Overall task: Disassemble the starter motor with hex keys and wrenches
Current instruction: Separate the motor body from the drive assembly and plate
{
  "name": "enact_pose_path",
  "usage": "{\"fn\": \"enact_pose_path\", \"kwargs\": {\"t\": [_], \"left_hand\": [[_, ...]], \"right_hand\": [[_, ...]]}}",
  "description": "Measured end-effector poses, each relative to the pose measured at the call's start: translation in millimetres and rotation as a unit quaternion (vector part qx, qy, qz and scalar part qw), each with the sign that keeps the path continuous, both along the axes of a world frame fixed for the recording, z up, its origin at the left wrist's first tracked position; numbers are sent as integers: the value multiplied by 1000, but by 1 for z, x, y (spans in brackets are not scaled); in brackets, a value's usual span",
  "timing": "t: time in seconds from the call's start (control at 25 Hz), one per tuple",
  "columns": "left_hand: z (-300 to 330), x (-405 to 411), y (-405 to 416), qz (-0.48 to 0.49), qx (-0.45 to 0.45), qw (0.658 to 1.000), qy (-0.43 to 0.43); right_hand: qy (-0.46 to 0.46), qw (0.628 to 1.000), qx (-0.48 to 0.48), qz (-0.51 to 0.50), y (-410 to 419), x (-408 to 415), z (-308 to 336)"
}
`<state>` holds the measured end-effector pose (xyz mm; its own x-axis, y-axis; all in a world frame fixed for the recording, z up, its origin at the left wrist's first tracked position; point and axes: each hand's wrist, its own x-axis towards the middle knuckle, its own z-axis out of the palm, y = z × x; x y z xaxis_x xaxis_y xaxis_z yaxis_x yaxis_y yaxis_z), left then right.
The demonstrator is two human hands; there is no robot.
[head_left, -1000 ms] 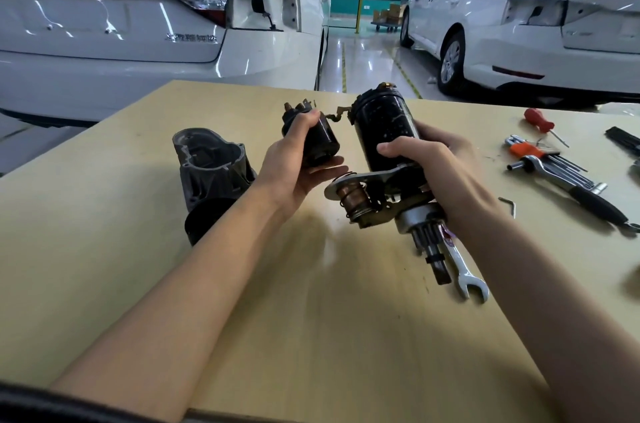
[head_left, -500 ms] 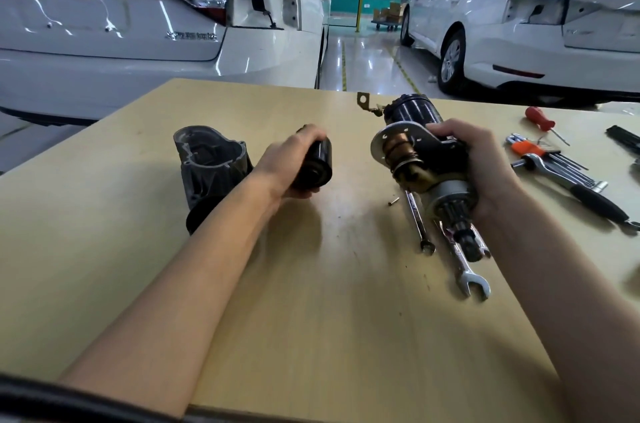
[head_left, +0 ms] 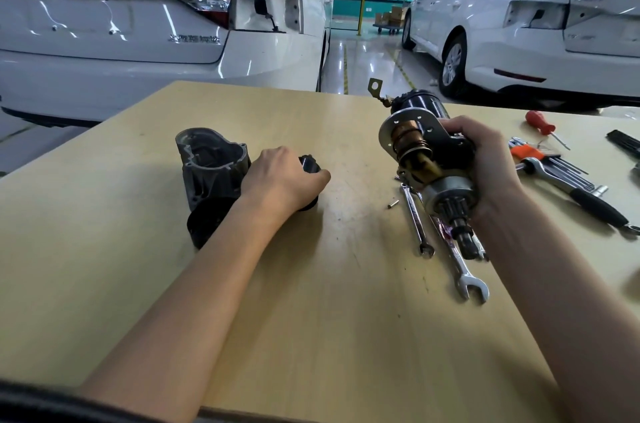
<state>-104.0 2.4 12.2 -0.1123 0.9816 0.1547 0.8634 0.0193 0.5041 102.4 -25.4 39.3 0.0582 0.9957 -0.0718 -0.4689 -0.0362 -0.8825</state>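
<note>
My right hand [head_left: 491, 163] grips the starter motor body [head_left: 427, 152], held above the wooden table [head_left: 311, 318] with its pinion gear pointing toward me and the copper plunger with spring exposed on its left side. My left hand [head_left: 284, 180] holds the black solenoid cylinder [head_left: 309, 164] down on the table, mostly hiding it. Just left of that hand stands the grey drive-end housing [head_left: 211, 163]. Two wrenches lie under the motor: a small combination wrench [head_left: 415, 222] and a larger open-end wrench [head_left: 464, 273]. A small pin [head_left: 393, 204] lies loose beside them.
At the right are a hex key set with orange holder [head_left: 540, 156], a ratchet with a black handle [head_left: 581, 194], a red screwdriver [head_left: 542, 125] and a black object [head_left: 623, 142] near the edge. Two white cars stand beyond the table's far edge.
My left hand has carried the solenoid away from the motor, leftward and down onto the table beside the housing. My right hand has tilted the motor and moved it right, uncovering the small wrench.
</note>
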Motion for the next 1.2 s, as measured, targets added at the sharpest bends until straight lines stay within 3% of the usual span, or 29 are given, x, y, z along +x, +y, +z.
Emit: {"fn": "enact_pose_path", "kwargs": {"t": [0.16,0.4,0.68,0.84,1.04,1.2], "left_hand": [[10,-10,3,21,16,999,42],[20,-22,2,37,-63,993,-98],[22,-26,1,29,-86,986,-137],[21,-23,1,8,-99,991,-85],[12,4,-4,-18,68,992,103],[9,4,-6,-71,174,973,137]], "right_hand": [[-10,1000,2,13,-1,-4,0],[12,999,-7,30,-3,-13,-1],[20,999,-16,29,-3,-13,0],[16,998,-34,47,-3,-11,-4],[49,993,-87,60,2,-11,-8],[58,993,-84,59,3,-15,-9]]}}
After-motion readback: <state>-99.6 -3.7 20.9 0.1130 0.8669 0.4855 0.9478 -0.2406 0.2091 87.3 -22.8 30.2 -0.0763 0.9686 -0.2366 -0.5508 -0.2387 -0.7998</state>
